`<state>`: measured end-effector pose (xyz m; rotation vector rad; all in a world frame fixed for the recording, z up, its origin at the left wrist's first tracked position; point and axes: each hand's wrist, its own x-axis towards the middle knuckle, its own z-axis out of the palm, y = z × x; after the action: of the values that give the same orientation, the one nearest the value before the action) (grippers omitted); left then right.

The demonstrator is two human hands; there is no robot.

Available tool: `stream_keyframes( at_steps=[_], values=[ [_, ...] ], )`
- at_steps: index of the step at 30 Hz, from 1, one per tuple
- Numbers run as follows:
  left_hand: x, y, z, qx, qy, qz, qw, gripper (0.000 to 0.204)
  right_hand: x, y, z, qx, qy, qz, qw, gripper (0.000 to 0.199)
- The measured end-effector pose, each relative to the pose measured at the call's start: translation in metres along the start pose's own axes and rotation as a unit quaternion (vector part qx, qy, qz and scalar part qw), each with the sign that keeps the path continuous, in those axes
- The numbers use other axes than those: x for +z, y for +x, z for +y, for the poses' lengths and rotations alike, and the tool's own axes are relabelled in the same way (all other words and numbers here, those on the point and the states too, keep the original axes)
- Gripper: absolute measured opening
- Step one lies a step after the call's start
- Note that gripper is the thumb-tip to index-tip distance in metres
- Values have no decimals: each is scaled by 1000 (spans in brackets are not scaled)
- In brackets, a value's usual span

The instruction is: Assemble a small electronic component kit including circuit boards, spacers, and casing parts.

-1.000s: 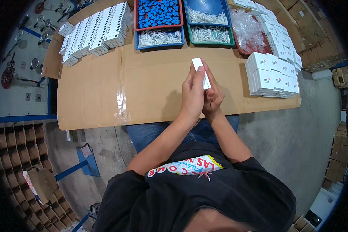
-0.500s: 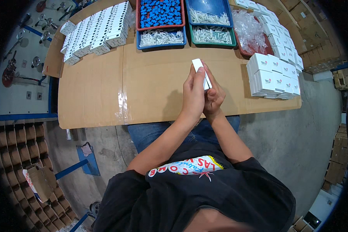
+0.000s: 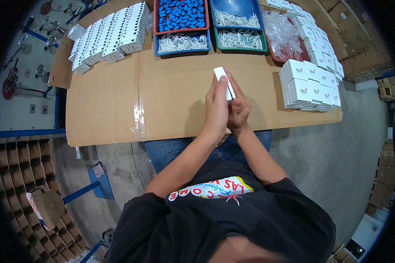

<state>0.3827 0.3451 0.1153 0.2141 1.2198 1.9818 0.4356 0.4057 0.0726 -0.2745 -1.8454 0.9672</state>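
Observation:
A small white box point(image 3: 224, 83) stands between my two hands, above the front half of the cardboard-covered table point(image 3: 171, 101). My left hand point(image 3: 215, 107) grips it from the left, its thumb lying along the narrow side that faces me. Against the box's right side presses my right hand point(image 3: 240, 107), with its fingers partly curled. My palms and wrists come close together below the box, which hides its lower part and its far side.
At the back are a red tray of blue pieces point(image 3: 182, 15), blue and green trays point(image 3: 241, 39) of slim white pieces, and clear plastic bags point(image 3: 283, 33). White boxes are stacked at left point(image 3: 114, 35) and right point(image 3: 309, 85).
Both hands, with the white box between them, have shifted slightly to the left. My grip looks nearly the same.

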Motion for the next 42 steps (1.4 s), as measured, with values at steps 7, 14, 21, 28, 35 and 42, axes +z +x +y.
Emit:
stream_keyframes(
  at_steps=[7,14,21,28,35,42],
  values=[
    [-28,16,2,-126,-64,35,989,59,0,-4,9,221,139,30,965,54],
    [-32,15,8,-73,10,3,997,50,-24,-4,34,323,203,10,924,32],
    [-29,11,1,20,27,-57,998,59,-18,11,-4,304,203,-86,927,39],
    [-23,9,8,-42,17,-60,997,72,-23,10,-7,301,211,-95,925,50],
    [-17,0,4,-201,-1,-67,977,67,-20,5,4,81,34,-120,989,51],
    [-4,-4,-5,-91,-64,23,993,56,-15,1,8,38,-4,-120,992,52]
  ],
)
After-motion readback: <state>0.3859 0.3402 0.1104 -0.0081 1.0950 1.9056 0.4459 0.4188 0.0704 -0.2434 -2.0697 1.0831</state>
